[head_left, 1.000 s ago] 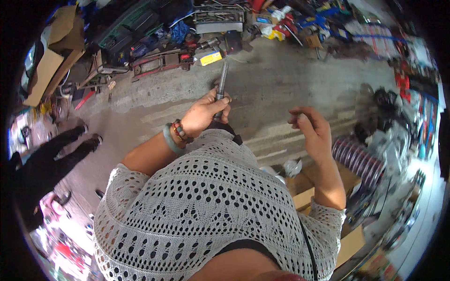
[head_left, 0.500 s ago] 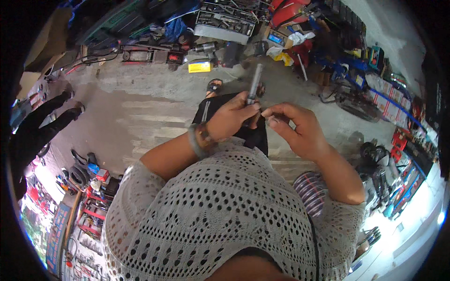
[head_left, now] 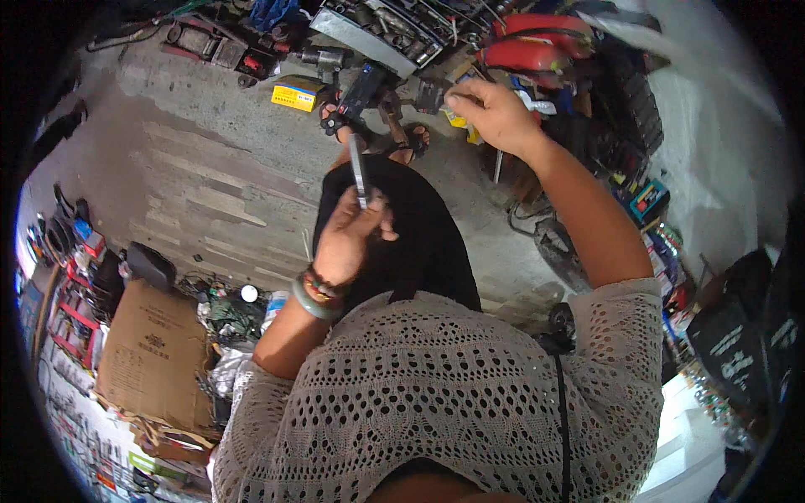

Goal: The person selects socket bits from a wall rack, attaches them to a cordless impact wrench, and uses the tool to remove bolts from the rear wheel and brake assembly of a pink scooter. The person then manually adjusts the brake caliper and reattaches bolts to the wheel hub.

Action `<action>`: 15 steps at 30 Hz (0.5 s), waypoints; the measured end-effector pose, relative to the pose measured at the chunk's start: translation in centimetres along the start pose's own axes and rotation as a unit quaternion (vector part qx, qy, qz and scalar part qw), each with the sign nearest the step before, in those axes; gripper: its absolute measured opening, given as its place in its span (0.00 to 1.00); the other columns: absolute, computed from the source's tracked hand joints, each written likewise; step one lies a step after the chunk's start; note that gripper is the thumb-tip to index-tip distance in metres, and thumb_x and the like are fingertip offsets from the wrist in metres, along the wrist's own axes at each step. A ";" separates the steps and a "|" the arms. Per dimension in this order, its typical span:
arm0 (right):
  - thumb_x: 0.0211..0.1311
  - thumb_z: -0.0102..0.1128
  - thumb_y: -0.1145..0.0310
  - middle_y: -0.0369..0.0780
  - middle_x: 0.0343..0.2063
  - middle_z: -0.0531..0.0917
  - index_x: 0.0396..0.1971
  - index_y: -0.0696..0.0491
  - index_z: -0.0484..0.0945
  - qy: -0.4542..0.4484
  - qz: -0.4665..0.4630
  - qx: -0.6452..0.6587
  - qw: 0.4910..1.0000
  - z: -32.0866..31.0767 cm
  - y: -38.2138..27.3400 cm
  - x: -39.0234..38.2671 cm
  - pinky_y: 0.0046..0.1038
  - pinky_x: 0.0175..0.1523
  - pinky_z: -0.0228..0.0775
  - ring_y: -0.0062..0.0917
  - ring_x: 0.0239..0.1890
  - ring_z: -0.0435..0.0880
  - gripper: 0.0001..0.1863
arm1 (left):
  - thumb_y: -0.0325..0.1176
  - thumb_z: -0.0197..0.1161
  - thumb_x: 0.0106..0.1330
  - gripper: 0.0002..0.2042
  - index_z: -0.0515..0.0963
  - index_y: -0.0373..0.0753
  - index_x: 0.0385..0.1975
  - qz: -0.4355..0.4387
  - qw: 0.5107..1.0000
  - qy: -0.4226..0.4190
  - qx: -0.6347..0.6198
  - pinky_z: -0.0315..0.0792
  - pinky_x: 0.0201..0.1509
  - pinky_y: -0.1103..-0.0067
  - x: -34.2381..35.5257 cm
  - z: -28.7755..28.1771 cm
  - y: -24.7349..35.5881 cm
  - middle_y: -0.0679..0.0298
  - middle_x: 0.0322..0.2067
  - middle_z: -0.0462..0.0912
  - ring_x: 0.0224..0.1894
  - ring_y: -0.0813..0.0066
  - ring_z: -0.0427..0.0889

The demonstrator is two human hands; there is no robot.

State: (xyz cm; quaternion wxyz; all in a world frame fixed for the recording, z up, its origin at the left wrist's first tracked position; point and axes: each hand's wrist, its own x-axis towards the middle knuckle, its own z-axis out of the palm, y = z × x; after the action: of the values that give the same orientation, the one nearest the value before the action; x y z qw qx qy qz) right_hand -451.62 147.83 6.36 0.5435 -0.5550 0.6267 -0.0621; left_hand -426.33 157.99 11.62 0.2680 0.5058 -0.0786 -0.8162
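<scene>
My left hand (head_left: 348,236) is closed around the lower end of a slim silver metal rod-like tool (head_left: 359,170), which points up and away from me above my dark-clad lap. What sits inside the grip is hidden by the fingers. My right hand (head_left: 501,119) is stretched out far to the front right, its fingers loosely bent with a gap showing by the thumb. Its fingertips overlap the edge of a small dark blocky object (head_left: 432,94) in the picture; whether they touch it I cannot tell. Beyond lies an open metal toolbox (head_left: 369,46) full of sockets and tools.
Near my feet are a yellow box (head_left: 295,95), an impact wrench (head_left: 325,59) and a black case-like object (head_left: 366,87). A red floor jack (head_left: 214,46) lies far left. Red cylinders (head_left: 532,54) lie far right. A large cardboard box (head_left: 159,352) stands at left.
My right hand has left the tool's side and swung forward and right, toward the toolbox. My left hand, still gripping the tool, is lower and further left. The view has turned and come nearer the toolbox.
</scene>
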 end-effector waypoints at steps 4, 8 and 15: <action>0.58 0.55 0.56 0.45 0.34 0.82 0.40 0.57 0.77 -0.028 0.043 0.008 0.999 2.1 2.8 5.5 0.28 0.44 0.70 0.33 0.37 0.80 0.19 | 0.34 0.50 0.68 0.07 0.66 0.37 0.37 0.017 0.997 -0.076 -0.020 0.69 0.35 0.80 5.1 0.4 -0.5 0.66 0.24 0.70 0.28 0.79 0.70; 0.58 0.55 0.56 0.44 0.34 0.82 0.39 0.57 0.77 -0.011 0.048 -0.027 0.998 4.1 4.3 12.6 0.29 0.44 0.70 0.33 0.38 0.80 0.19 | 0.33 0.49 0.69 0.06 0.65 0.39 0.37 0.018 0.996 -0.082 -0.028 0.68 0.34 0.82 10.7 -1.9 0.9 0.68 0.24 0.69 0.26 0.81 0.69; 0.58 0.57 0.61 0.40 0.30 0.81 0.39 0.59 0.77 0.044 0.066 -0.053 0.995 7.7 12.3 24.9 0.24 0.40 0.69 0.23 0.32 0.78 0.17 | 0.32 0.50 0.67 0.06 0.65 0.37 0.38 0.054 0.994 -0.030 -0.091 0.70 0.34 0.80 21.1 -6.3 -0.1 0.68 0.26 0.67 0.29 0.79 0.71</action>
State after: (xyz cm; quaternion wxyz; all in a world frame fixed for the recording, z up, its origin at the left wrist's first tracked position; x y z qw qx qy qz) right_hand -448.45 137.50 -20.39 0.4884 -0.5374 0.6873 -0.0173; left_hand -428.20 148.13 -7.92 0.3541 0.4495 -0.0394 -0.8191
